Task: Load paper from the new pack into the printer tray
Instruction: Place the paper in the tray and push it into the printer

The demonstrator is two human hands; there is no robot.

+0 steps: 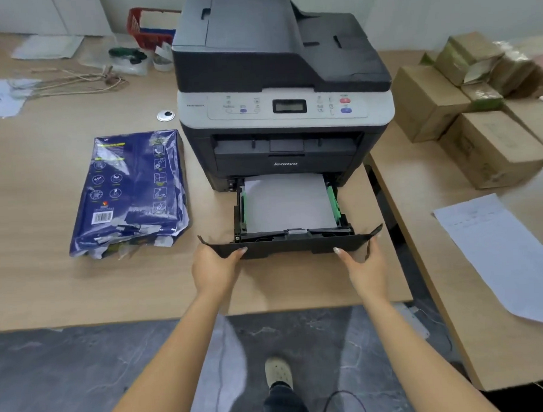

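A black and grey printer (pixel 282 80) stands on the wooden desk. Its black paper tray (pixel 284 244) is pulled partway out toward me, and white paper (pixel 287 202) lies flat inside between green guides. My left hand (pixel 215 269) grips the tray's front left corner. My right hand (pixel 364 264) grips the front right corner. A dark blue paper pack (pixel 129 193), torn open at its near end, lies flat on the desk to the left of the printer.
Cardboard boxes (pixel 478 119) are stacked on a second desk at the right, with a loose printed sheet (pixel 502 251) nearer me. A red basket (pixel 149 27), string and papers lie behind the pack. The desk's front edge (pixel 113 321) is close to me.
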